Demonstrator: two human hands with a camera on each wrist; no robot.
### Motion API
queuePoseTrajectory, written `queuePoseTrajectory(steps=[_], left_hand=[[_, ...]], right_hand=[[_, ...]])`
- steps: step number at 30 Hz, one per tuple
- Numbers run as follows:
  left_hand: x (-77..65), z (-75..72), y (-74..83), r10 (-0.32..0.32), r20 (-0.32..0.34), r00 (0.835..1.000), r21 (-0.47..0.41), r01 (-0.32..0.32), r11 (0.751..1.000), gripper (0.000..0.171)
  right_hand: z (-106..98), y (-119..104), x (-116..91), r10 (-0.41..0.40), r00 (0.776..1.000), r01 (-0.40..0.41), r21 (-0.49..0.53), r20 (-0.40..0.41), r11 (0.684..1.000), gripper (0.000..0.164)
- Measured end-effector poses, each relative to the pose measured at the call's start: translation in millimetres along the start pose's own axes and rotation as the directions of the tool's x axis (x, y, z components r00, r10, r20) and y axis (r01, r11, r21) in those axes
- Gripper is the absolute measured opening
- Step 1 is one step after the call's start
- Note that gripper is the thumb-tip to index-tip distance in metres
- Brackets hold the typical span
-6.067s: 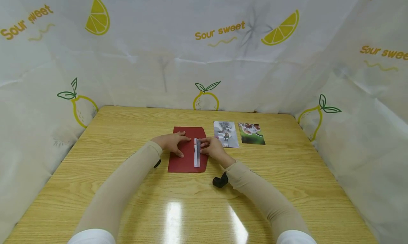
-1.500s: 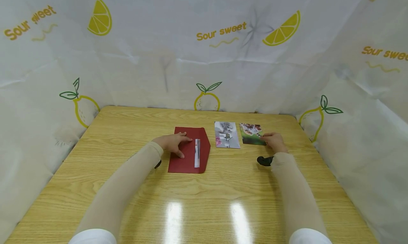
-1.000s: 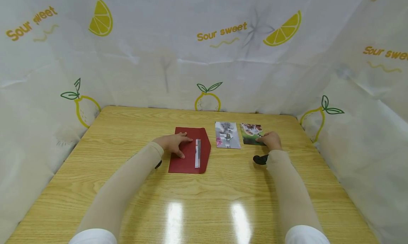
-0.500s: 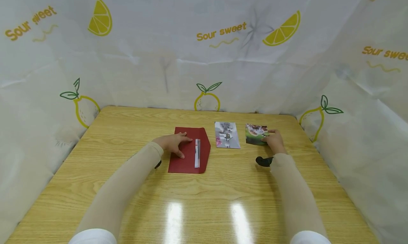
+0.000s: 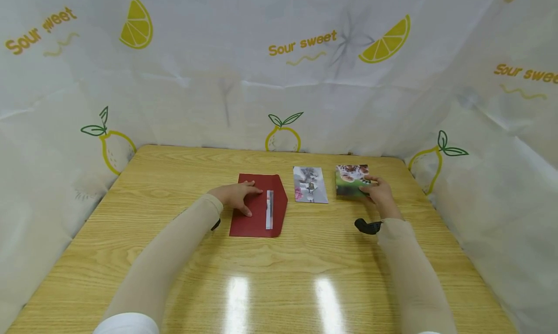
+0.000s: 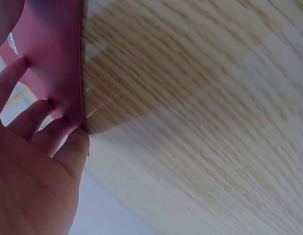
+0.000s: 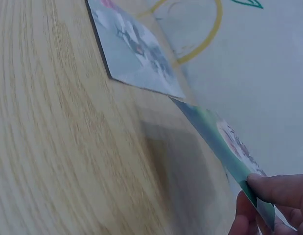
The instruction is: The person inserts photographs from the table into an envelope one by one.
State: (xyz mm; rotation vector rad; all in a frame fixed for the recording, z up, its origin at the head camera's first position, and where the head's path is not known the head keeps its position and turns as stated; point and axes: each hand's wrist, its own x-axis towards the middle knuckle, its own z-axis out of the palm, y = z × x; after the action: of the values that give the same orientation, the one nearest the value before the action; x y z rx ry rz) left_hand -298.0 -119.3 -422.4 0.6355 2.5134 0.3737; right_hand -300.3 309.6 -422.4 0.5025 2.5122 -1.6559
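My left hand (image 5: 235, 197) rests with spread fingers on a red envelope (image 5: 250, 226), its pointed flap unfolded to the right. A narrow strip of a pale card (image 5: 270, 210) shows near the flap, the rest hidden inside the envelope. In the left wrist view the fingertips press the red paper (image 6: 58, 63) near its edge. My right hand (image 5: 379, 193) pinches a tiger picture card (image 5: 348, 181) between thumb and fingers at its right side. The right wrist view has this card (image 7: 215, 142) tilted and raised, its shadow on the wood below.
A grey picture card (image 5: 311, 184) with a bird and a pink flower lies flat between the envelope and the raised card. The wooden table (image 5: 270, 271) ends at a white curtain (image 5: 196, 82) with lemon prints behind and at both sides.
My right hand has gone from the card strip at the envelope to the tiger card, gripped it and lifted it off the table. The flap now lies flatter; my left hand has stayed put.
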Motion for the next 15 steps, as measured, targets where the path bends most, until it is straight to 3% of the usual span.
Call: queuePoseTrajectory(steps=[8, 15], left_hand=[[-1.3, -1.7, 1.8, 0.005, 0.004, 1.000, -0.002, -0.005, 1.000, 0.078], [0.4, -2.3, 0.6, 0.014, 0.003, 1.000, -0.010, -0.014, 1.000, 0.078]], right_hand=[[16.0, -20.0, -18.6, -0.100, 0.994, 0.095, 0.084, 0.055, 0.992, 0.059], [40.8, -32.0, -35.3, -0.220, 0.967, 0.200, 0.156, 0.127, 0.967, 0.059]])
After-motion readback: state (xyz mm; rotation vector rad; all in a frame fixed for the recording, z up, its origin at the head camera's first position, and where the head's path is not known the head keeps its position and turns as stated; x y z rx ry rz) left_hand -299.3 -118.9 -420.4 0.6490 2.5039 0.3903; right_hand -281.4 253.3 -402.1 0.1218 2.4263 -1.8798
